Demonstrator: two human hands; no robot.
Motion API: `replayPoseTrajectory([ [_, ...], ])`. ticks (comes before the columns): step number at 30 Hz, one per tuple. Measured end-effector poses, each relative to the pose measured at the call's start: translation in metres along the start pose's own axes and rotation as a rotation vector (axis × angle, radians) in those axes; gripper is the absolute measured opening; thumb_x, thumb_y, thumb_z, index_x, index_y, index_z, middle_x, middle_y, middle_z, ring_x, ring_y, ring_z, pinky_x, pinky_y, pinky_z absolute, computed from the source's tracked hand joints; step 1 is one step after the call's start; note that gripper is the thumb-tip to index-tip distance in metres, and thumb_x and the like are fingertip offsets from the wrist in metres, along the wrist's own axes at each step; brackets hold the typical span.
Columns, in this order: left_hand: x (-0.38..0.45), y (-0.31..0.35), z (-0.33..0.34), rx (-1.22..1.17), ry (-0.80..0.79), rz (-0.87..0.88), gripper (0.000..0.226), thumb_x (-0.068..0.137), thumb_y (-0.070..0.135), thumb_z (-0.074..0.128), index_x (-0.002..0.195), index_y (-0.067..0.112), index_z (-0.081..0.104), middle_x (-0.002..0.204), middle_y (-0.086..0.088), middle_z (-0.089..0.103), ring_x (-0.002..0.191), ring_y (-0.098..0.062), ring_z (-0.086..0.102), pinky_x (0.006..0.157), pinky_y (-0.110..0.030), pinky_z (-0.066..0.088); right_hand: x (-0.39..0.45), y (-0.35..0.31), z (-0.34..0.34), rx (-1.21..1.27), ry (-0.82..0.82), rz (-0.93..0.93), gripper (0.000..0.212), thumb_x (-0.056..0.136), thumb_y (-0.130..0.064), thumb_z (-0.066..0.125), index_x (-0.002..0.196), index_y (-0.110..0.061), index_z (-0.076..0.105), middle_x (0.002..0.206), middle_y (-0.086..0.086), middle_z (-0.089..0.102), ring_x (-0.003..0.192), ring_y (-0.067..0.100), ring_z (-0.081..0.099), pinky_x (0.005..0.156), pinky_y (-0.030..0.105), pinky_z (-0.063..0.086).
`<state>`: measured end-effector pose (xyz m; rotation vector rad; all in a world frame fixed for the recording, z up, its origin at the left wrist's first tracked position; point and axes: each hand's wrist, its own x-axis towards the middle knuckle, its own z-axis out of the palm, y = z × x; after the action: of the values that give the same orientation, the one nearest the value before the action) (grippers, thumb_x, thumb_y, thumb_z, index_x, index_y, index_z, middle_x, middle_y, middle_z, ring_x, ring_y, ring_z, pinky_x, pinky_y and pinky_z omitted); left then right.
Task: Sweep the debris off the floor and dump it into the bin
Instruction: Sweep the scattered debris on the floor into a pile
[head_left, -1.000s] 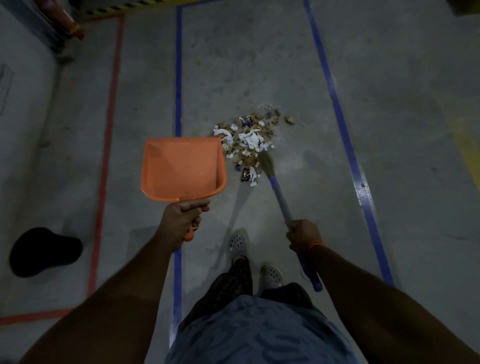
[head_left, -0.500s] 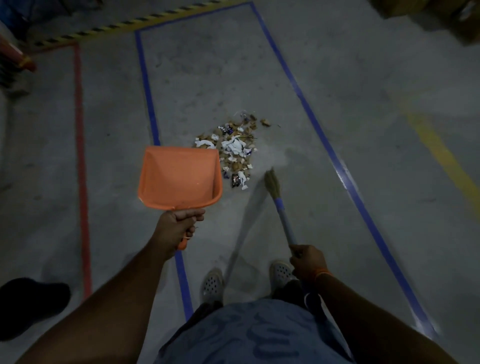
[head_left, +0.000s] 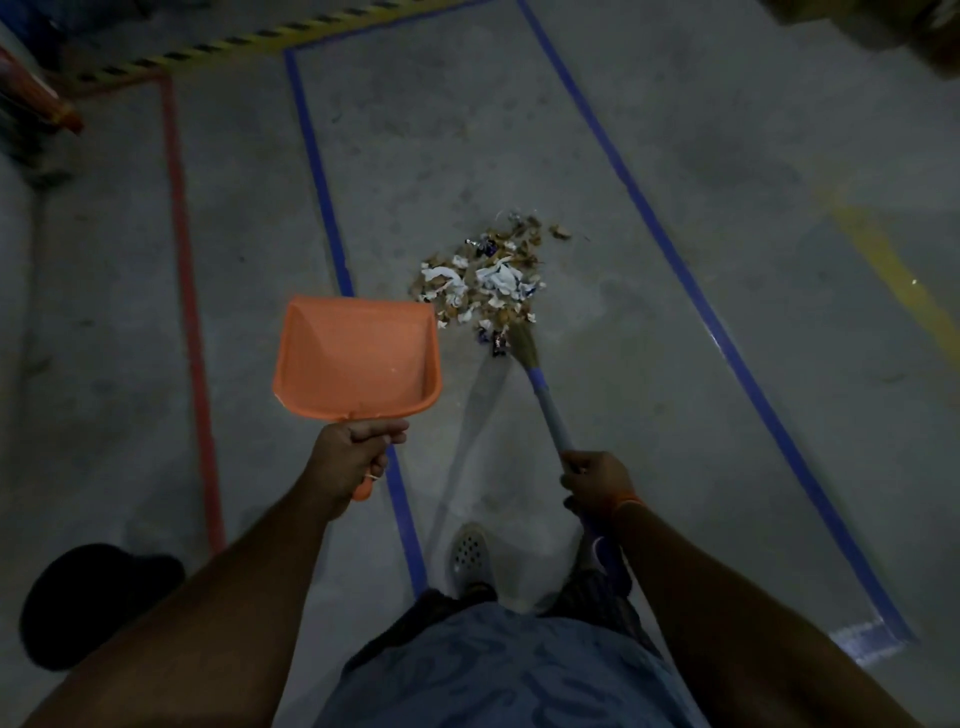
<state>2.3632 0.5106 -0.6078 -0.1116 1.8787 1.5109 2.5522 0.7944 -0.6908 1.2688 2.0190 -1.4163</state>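
**Ana:** Both hands are wrapped tight round their tools. Her left hand (head_left: 358, 449) has fingers and thumb curled round the handle of the orange dustpan (head_left: 358, 358); her right hand (head_left: 597, 480) is clenched on the blue-and-grey shaft of the hand broom (head_left: 540, 389).

**Ben:** And the debris?

**Ana:** One loose pile of debris (head_left: 488, 280) lies on the grey concrete floor (head_left: 675, 156), between two blue tape lines (head_left: 311, 156): torn white paper, brown scraps, a few shiny wrappers. The broom's straw tip touches the near right edge of the heap. The dustpan is just left of it, its front corner close to the pile, but I judge it is held above the floor, not set down.

**Ben:** So which step?

**Ana:** The gathering looks done, to my eye. Loading the pan is the step in hand, and nothing is in it yet; its inside shows bare orange.

**Ben:** What does the next move need?

**Ana:** The pan's lip flat on the concrete, mouth turned toward the heap, then the broom carried round to the far right side to push leftward into it. Short strokes, I'd think, since paper scraps scatter easily.

**Ben:** The bin?

**Ana:** A dark round shape (head_left: 98, 603) sits at the lower left; I cannot tell if that is it.
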Motion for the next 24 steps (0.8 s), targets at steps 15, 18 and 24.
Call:
replayPoseTrajectory([
  [15,0.045,0.012,0.124,-0.09,0.02,-0.024,0.032,0.095,-0.01,0.05,0.103,0.009,0.075,0.098,-0.016,0.072,0.055,-0.011,0.05,0.048,-0.02,0.043,0.023,0.009,-0.178,-0.153,0.039,-0.18,0.041,0.086,-0.004,0.067,0.125,-0.016,0.066,0.066,0.003,0.067,0.045,0.013,0.066,0.047,0.018,0.053],
  [18,0.059,0.021,0.176,-0.109,0.101,-0.014,0.033,0.094,-0.01,0.05,0.1,0.011,0.075,0.097,-0.016,0.072,0.055,-0.011,0.05,0.048,-0.019,0.042,0.053,0.015,-0.232,-0.193,0.009,-0.259,0.041,0.085,-0.008,0.068,0.124,-0.02,0.066,0.056,-0.001,0.066,0.047,0.016,0.068,0.05,0.024,0.056],
  [24,0.087,0.044,0.291,-0.134,0.126,0.002,0.029,0.095,-0.008,0.051,0.109,0.004,0.073,0.096,-0.014,0.073,0.051,-0.008,0.051,0.048,-0.02,0.044,0.111,0.023,-0.349,-0.239,-0.001,-0.31,0.042,0.086,-0.009,0.068,0.126,-0.019,0.066,0.056,-0.005,0.062,0.043,0.013,0.066,0.043,0.023,0.051],
])
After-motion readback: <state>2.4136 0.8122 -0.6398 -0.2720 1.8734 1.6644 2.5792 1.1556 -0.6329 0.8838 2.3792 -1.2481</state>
